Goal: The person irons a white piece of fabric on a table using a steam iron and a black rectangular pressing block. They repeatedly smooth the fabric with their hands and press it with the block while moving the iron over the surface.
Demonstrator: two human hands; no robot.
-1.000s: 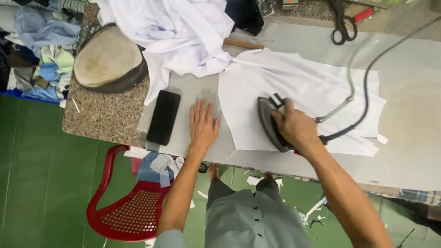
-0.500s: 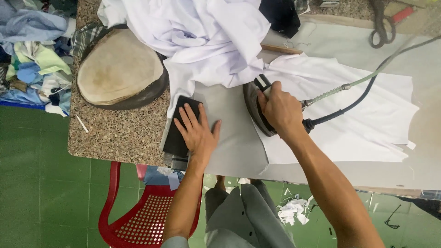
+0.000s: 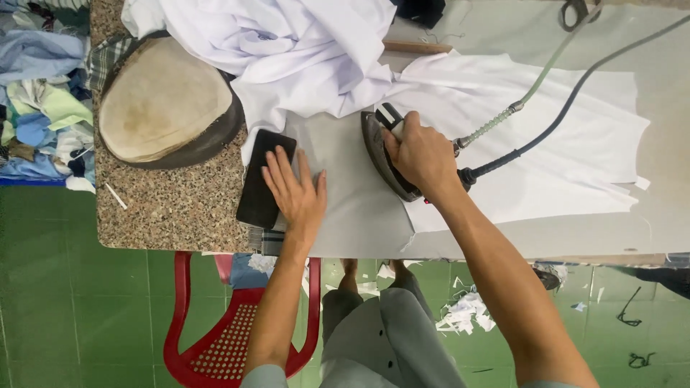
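While the head camera looks straight down at a person standing at a worktable, the scene runs from largest thing to smallest.

Table: a pale padded ironing surface point(image 3: 668, 215) fills the right side; a speckled stone top point(image 3: 172, 212) adjoins it on the left.
Heaped cloth: a rumpled pile of white fabric point(image 3: 287, 43) lies across the far edge, near the middle.
Flat cloth: a white fabric piece point(image 3: 560, 144) is spread on the padded surface, to the right of the iron.
Pressing pad: a worn, tan oval cushion point(image 3: 162, 100) sits on the stone top.
Chair: a red plastic chair point(image 3: 215, 338) stands on green floor under the near edge.
Iron: a dark steam iron point(image 3: 379, 154) rests at the flat cloth's left edge, with a hose and a black cable trailing off to the right.
Right hand: right hand point(image 3: 424, 154), fingers wrapped tight around the iron's handle.
Left hand: left hand point(image 3: 298, 190), flat on the surface, fingers spread, fingertips touching the phone.
Phone: a black phone point(image 3: 262, 179) lies where stone top meets padded surface.
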